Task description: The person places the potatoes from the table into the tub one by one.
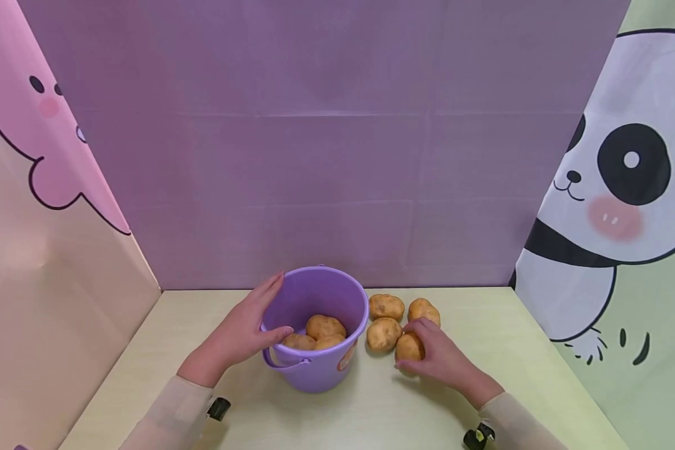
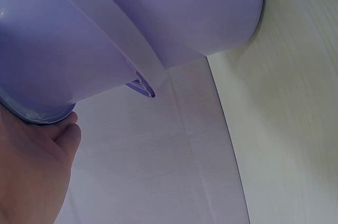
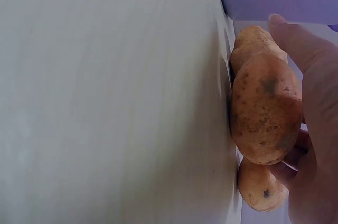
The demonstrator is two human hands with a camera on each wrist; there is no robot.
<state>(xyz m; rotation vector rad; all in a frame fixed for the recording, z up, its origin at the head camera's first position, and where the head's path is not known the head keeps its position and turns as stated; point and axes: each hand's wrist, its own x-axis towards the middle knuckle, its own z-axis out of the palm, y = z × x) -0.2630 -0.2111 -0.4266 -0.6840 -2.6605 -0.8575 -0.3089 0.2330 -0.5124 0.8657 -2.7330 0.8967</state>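
A purple bucket (image 1: pixel 315 369) stands upright on the table with potatoes (image 1: pixel 326 326) lying at its bottom. My left hand (image 1: pixel 249 328) holds its left rim, the thumb over the near side of the edge; in the left wrist view, part of that hand (image 2: pixel 34 166) shows against the rim. Right of the bucket, my right hand (image 1: pixel 441 356) grips the nearest potato (image 1: pixel 409 351), thumb on the near side and fingers on the far side. The right wrist view shows this potato (image 3: pixel 265 108) close up, brown and speckled, apparently still at table level.
Other loose potatoes lie close by: one beside the bucket (image 1: pixel 384 335), one behind it (image 1: pixel 386 306), and another (image 1: pixel 424 310) beyond my right hand. The bucket's handle (image 1: pixel 287 365) hangs down in front. A purple backdrop (image 1: pixel 337 187) rises behind the pale table (image 1: pixel 247 419).
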